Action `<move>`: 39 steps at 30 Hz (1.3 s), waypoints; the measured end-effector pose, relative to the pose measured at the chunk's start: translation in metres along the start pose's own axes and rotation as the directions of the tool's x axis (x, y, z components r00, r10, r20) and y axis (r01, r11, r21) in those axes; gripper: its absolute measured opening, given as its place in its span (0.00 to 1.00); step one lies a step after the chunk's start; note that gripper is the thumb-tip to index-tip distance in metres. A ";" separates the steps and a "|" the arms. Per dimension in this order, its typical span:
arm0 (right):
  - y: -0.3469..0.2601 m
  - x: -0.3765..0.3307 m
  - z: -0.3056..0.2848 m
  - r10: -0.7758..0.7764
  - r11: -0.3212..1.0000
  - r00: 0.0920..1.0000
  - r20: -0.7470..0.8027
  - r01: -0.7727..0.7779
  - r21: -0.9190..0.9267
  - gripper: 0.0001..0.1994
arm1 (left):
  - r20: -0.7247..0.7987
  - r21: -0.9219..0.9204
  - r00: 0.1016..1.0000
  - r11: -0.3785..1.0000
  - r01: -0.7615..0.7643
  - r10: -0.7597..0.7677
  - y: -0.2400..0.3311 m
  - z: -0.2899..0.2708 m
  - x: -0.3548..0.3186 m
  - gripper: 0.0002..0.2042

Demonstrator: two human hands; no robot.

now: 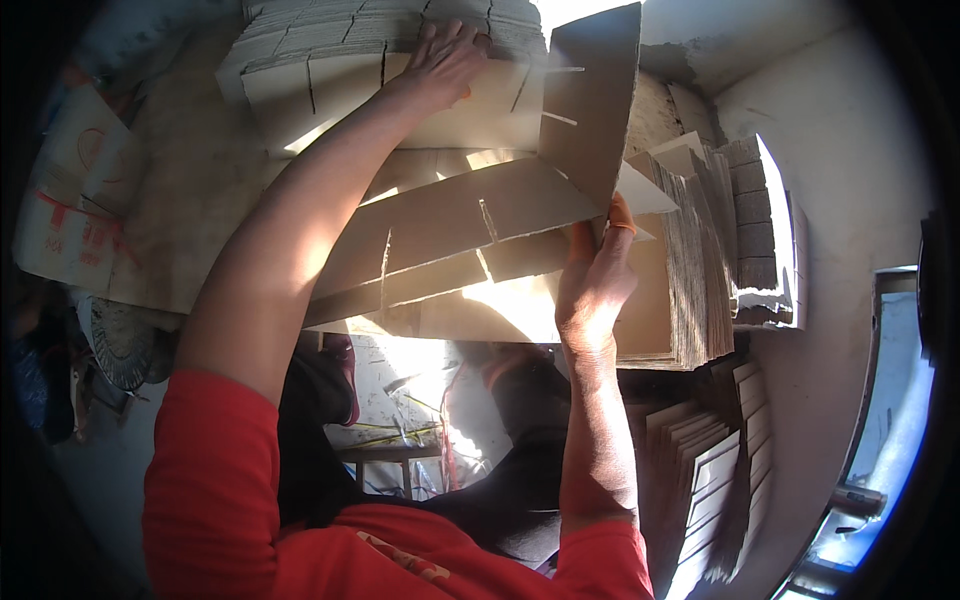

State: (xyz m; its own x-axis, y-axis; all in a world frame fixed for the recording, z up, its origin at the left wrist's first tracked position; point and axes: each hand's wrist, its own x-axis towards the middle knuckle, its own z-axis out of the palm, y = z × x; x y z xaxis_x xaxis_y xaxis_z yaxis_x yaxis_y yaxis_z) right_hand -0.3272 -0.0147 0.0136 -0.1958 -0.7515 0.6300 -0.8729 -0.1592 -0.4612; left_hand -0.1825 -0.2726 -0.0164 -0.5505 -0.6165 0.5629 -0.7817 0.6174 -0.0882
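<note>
At the far side, my left hand (pixel 447 68) bends its fingers over the top edge of a slotted cardboard strip (pixel 340 90), which stands at the front of a thick stack of such strips (pixel 370 25). An orange covering shows near its thumb. My right hand (pixel 597 280), also with orange on a finger, is closed round the lower corner of an upright slotted cardboard piece (pixel 590 100). Long slotted cardboard strips (pixel 450 215) lie at a slant to the left of that hand, meeting the upright piece at its base. How these pieces join is hidden by the hand.
Stacked cardboard sheets (pixel 695 260) stand to the right on the work surface, with another bundle (pixel 765 215) against the wall. More cardboard (pixel 700 480) leans below. A white box with red print (pixel 75 190) is at far left. Scraps litter the floor (pixel 400 385).
</note>
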 end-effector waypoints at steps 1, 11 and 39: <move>0.002 0.001 -0.001 -0.024 1.000 1.000 -0.013 0.023 -0.014 0.23 | 0.014 0.015 1.000 1.000 -0.023 0.023 0.000 0.004 0.002 0.20; 0.001 0.003 -0.003 -0.022 0.999 1.000 -0.015 0.023 0.040 0.25 | 0.044 -0.275 0.995 0.959 -0.070 0.085 -0.003 -0.017 -0.005 0.07; 0.015 -0.014 0.006 0.088 0.985 0.990 0.111 -0.070 -0.155 0.25 | 0.014 -0.731 0.990 0.677 -0.086 0.141 0.050 -0.117 -0.057 0.06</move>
State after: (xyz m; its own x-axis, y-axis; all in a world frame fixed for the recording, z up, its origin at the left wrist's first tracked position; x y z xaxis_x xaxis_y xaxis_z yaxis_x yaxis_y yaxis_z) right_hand -0.3349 -0.0111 -0.0059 -0.2208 -0.8289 0.5140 -0.9158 -0.0050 -0.4016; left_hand -0.1556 -0.1495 0.0437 -0.6589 -0.5301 0.5337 -0.2674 0.8282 0.4925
